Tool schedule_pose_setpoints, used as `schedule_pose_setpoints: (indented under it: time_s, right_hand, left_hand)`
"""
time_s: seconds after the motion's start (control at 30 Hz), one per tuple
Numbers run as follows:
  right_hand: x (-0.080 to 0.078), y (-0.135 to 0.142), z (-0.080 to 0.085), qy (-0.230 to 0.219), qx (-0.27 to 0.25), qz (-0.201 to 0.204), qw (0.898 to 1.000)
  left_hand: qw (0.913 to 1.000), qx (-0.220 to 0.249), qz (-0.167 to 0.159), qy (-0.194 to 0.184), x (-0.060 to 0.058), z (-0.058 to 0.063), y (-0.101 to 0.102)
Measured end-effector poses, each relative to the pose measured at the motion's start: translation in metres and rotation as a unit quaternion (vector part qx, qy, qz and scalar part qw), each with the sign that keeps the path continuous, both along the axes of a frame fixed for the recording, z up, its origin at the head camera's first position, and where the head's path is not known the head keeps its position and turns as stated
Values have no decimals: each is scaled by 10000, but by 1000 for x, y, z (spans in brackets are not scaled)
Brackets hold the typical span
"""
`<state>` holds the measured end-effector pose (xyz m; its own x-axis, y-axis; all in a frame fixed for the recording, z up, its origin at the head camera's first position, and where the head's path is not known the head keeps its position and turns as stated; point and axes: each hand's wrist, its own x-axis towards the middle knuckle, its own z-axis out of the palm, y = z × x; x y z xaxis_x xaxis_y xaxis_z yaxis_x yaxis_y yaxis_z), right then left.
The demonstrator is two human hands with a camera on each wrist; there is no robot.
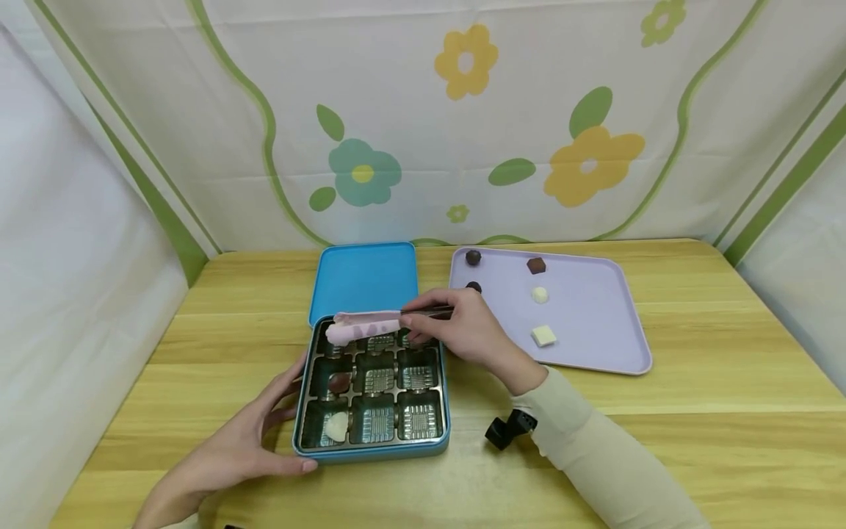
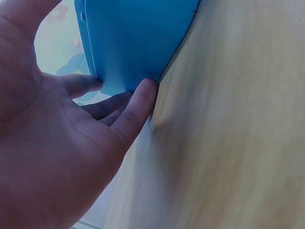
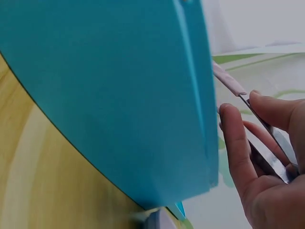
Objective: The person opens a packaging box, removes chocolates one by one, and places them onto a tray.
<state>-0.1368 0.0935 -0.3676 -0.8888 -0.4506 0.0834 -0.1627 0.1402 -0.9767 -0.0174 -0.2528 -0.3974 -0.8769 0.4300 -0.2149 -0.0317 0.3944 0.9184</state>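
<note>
My right hand pinches a pair of tongs with metal handles and pale pink tips. Those tips lie over the back-left compartment of a blue tin with a gold divided insert; whether they hold anything I cannot tell. In the tin's middle-left compartment sits a brown chocolate, and a white shell-shaped chocolate lies in the front-left one. My left hand is spread along the tin's left side, thumb by the front corner. In the left wrist view, its fingertips touch the blue wall.
Behind the tin lies its blue lid. A lilac tray at the back right bears dark round chocolates, a brown one, a white round one and a white square. A black clip-like object is by the right sleeve.
</note>
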Motion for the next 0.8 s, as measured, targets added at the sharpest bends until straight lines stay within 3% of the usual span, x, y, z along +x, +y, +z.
schedule_pose_setpoints:
  time_s: [0.5, 0.8]
  right_hand:
    - [-5, 50, 7, -136, -325, -722, 9968]
    - [-6, 89, 7, -35, -114, -1316, 9912]
  left_hand:
    - [9998, 93, -64, 151, -4, -3, -3]
    - [9981, 540, -219, -208, -4, -3, -4]
